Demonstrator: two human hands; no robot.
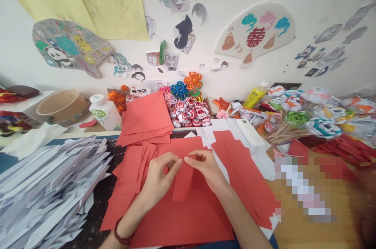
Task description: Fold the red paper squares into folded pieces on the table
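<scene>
My left hand (164, 170) and my right hand (204, 164) meet over the middle of the work surface. Each pinches, thumb against fingers, at the top end of a narrow red paper strip (181, 186). The strip hangs toward me over a large red paper sheet (188, 225). A dark bracelet circles my left wrist. Left of the hands lie small red paper rectangles (133, 166); right of them, long red strips (241, 174) overlap. Whether the held strip is folded at its top edge is hidden by my fingers.
Folded white paper strips (53, 190) pile up at the left. Behind stand a red sheet stack (148, 113), a white bottle (104, 111), red-and-white paper flowers (192, 113) and a yellow bottle (255, 94). A white phone-like object (249, 132) lies right, near more paper flowers (323, 127).
</scene>
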